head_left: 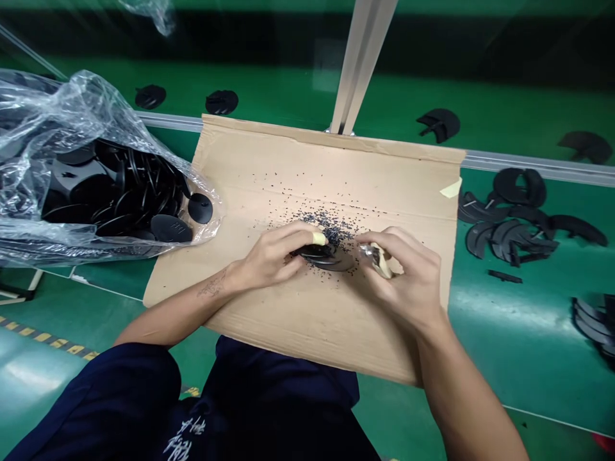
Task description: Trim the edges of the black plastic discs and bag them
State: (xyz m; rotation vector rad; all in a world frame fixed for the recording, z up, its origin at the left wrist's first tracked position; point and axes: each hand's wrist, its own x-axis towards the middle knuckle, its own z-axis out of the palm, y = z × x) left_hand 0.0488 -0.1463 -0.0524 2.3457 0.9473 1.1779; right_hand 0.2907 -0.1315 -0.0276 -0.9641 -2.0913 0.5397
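Observation:
My left hand [273, 256] is closed on a black round plastic part [319, 250], its fingers over the part's left side. Pale yellow tape wraps one fingertip. My right hand [406, 272] curls around a small tool [377, 257] with a shiny metal end and a pale, tape-like wrapping; its exact kind is partly hidden by my fingers. The tool sits to the right of the part, apart from it. Beneath both hands lies a cardboard sheet [288, 314]. Tiny black bits [331, 224] are scattered over it, thickest around the part.
A clear plastic bag [86, 96] on the left spills black discs [200, 208] onto the cardboard. Curved black parts [514, 240] lie piled on the green surface at right. A metal post [360, 64] rises behind the cardboard, and more black parts [439, 123] rest beyond its back edge.

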